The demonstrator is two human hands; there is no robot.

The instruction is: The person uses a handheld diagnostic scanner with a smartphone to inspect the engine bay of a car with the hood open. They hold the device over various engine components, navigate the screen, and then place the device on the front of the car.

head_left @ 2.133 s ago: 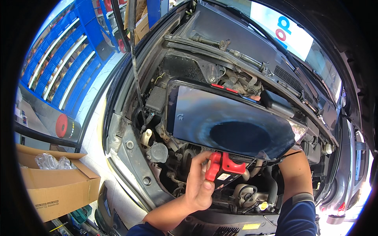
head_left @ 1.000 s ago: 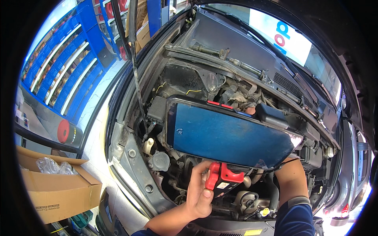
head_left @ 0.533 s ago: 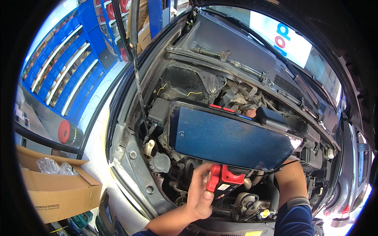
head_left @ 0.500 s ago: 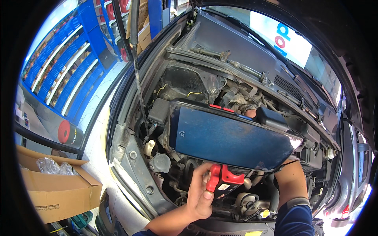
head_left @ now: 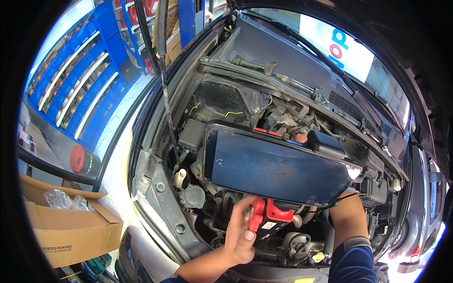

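My left hand (head_left: 241, 236) is closed around a red-and-black hand-held tool (head_left: 270, 218) with a pale label; its exact kind does not show. Just beyond it, a wide dark screen (head_left: 278, 165) in a black case with red strips on its far edge covers the middle of the engine bay (head_left: 193, 115). Whether tool and screen are joined, I cannot tell. From the lower right, my right forearm reaches under the screen among the engine parts. A small bit of my right hand (head_left: 300, 137) shows past the screen's far edge; its fingers and anything in them are hidden.
A prop rod (head_left: 166, 104) stands at the left of the bay, under the raised hood (head_left: 368, 14). Left of the car are an open cardboard box (head_left: 71, 226) with clear plastic, a red-lidded drum (head_left: 84, 159) and blue shelves (head_left: 71, 85). Another car (head_left: 420, 217) is at right.
The screen and the red-and-black tool have shifted very slightly right in the picture. Reflections on the screen look a little different. Both hands keep almost the same places.
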